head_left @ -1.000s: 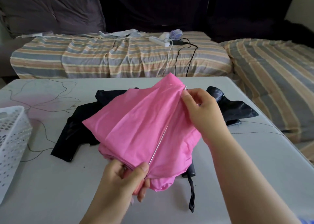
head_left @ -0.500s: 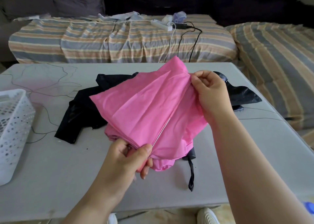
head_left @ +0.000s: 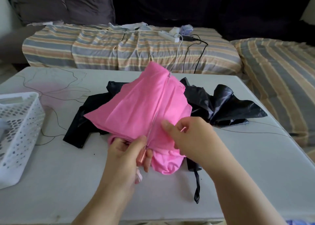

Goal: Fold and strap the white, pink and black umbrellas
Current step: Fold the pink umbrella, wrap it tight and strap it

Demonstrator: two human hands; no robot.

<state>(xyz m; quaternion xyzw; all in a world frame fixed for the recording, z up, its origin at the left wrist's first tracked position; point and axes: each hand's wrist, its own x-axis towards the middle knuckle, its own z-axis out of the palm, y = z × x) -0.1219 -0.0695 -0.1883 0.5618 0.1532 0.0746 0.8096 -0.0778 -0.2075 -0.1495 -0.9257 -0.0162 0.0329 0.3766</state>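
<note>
Pink cloth was bunched in the left hand [head_left: 131,154], which gripped the pink umbrella [head_left: 141,108] at its handle end, thumb on the metal rib. The right hand [head_left: 189,136] pinched the fabric beside that rib with curled fingers. Under it, the black umbrella [head_left: 219,105] lay spread on the bench [head_left: 59,182], its strap [head_left: 197,189] hanging toward the near edge. A white basket [head_left: 18,134] stood at the left; I could not tell its contents. Behind, a striped sofa [head_left: 102,49] carried a power strip [head_left: 167,35] and cables.
</note>
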